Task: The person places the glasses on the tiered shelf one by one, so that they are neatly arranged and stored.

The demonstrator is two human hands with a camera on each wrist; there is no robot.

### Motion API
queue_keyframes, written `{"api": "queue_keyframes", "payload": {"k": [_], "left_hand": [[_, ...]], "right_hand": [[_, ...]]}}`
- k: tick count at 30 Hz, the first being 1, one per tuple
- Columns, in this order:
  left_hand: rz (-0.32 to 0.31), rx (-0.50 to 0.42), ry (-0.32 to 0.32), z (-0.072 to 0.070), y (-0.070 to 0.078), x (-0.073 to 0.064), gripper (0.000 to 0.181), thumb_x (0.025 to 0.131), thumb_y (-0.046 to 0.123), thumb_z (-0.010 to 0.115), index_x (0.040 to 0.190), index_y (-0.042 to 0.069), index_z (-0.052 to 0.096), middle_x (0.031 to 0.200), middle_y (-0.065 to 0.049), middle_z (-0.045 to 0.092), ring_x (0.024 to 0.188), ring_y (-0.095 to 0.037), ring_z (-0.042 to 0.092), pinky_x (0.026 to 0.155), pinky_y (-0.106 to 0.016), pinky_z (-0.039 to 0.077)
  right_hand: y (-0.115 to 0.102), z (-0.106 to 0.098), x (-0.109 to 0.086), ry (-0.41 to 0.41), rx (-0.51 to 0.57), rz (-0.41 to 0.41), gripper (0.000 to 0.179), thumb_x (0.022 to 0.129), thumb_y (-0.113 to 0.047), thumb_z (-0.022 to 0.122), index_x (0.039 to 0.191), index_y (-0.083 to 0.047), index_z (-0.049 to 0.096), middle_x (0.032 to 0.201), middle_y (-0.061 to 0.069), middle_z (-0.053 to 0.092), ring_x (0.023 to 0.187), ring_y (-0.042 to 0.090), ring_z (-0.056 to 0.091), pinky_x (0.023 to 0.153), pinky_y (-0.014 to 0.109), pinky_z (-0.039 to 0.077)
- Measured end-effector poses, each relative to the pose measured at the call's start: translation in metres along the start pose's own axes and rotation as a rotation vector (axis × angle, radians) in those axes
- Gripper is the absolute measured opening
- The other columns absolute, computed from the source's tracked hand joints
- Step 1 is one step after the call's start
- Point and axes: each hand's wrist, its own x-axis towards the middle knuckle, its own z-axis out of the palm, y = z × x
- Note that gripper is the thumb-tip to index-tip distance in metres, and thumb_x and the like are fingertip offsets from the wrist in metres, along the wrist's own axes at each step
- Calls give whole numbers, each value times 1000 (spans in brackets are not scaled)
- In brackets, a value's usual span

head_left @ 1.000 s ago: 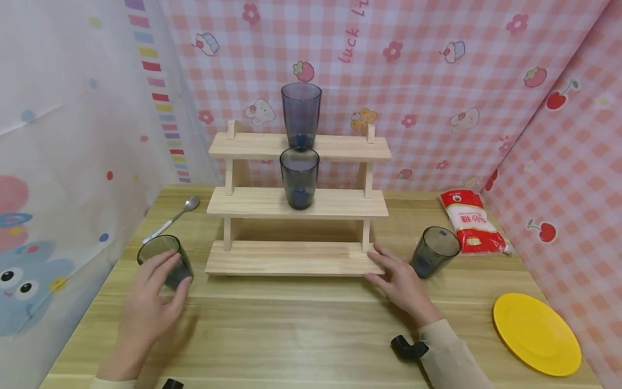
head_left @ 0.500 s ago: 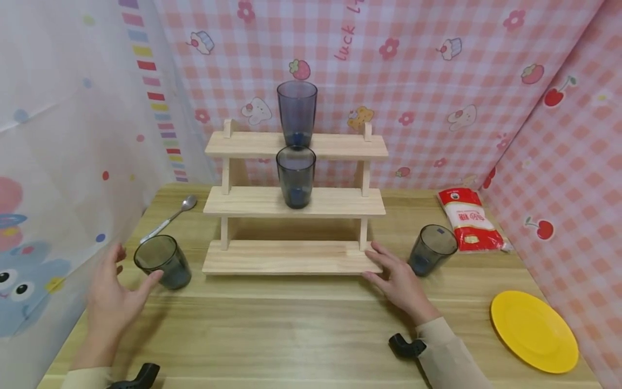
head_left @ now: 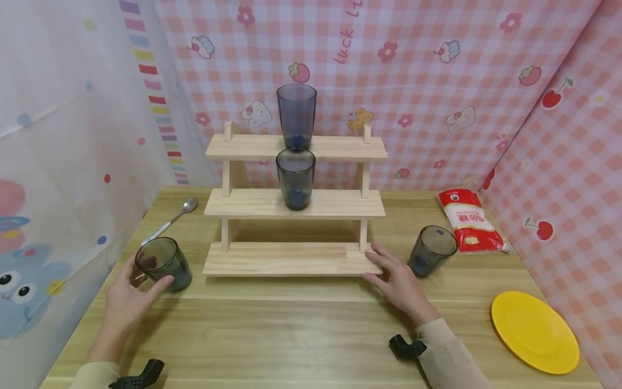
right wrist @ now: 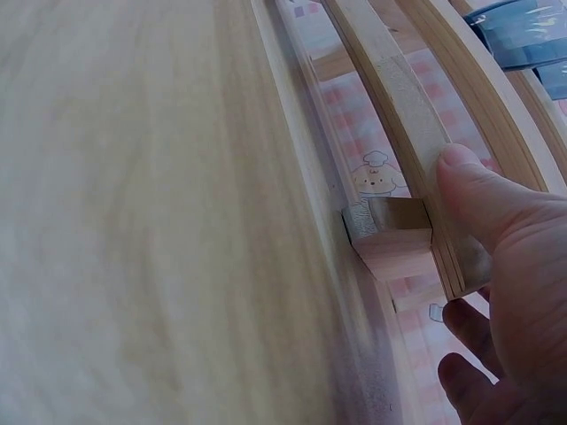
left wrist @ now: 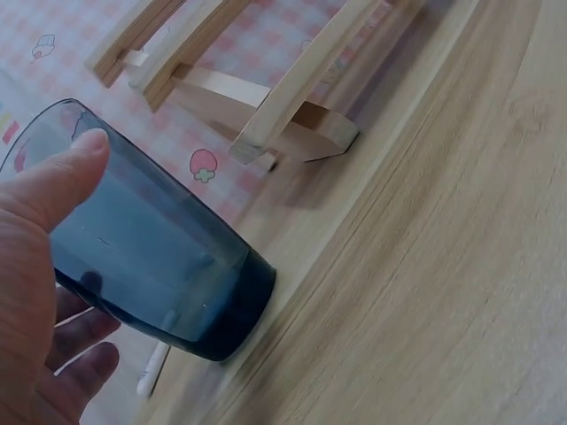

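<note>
Left hand (head_left: 126, 297): has moved in from the left since half a second ago; its fingers now curl behind the left side of the left glass, thumb laid against the near wall; how firmly it presses, I cannot tell.
Right hand (head_left: 400, 283): pinches the right end of the bottom shelf (head_left: 291, 260), thumb on top, well apart from the other hand.
Left glass (head_left: 165, 265): stands on the table (head_left: 301, 335), left of the wooden rack (head_left: 252, 204) and not touching it, just nearer than the spoon (head_left: 172, 220).
Left glass handling: probably stiff, fairly light and smooth enough to slip; if real glass, breakable against a shelf edge.
Left glass hold: best below the flared rim, thumb and fingers opposed on the wall; the narrowing sides could let a loose grasp slide.
Rack handling: likely rigid, light wood that could shift if knocked; the shelf end gives a flat edge for steadying.
Shelf glasses: one upright on the middle shelf (head_left: 335, 203), another upright on the top shelf farther back.
</note>
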Motion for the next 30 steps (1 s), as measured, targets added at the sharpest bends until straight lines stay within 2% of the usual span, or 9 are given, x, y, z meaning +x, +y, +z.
{"api": "queue_keyframes", "payload": {"k": [8,13,21,26,30], "left_hand": [[-27,-47,-51,5,-3,2,84,79,22,81,145,-1,34,129,-27,54,94,17,45,80,-2,42],[-10,-31,-44,7,-4,3,81,78,22,82,142,-2,38,126,-25,57,93,18,46,78,-1,42],[2,-73,-12,9,-2,1,77,76,15,83,137,-4,42,122,-28,58,93,16,50,79,-3,44],[47,-66,1,7,4,-1,76,73,13,85,136,-2,46,119,-17,63,92,14,54,79,-4,45],[83,-68,0,6,19,-2,76,73,13,85,137,2,47,118,-12,65,93,13,55,79,-4,46]], "right_hand": [[1,0,0,-3,6,2,59,85,-48,67,136,-19,57,149,4,42,134,25,42,106,46,38],[1,0,0,-7,12,4,60,85,-48,68,136,-18,57,149,4,42,134,25,41,105,46,39],[2,0,0,-9,0,10,59,85,-46,69,136,-19,57,149,2,42,134,24,41,105,47,39],[2,1,0,-2,3,6,59,85,-48,68,136,-19,57,149,2,42,134,24,41,106,47,38],[2,1,-1,9,6,-1,59,85,-47,68,135,-18,58,148,3,43,134,24,41,106,46,38]]}}
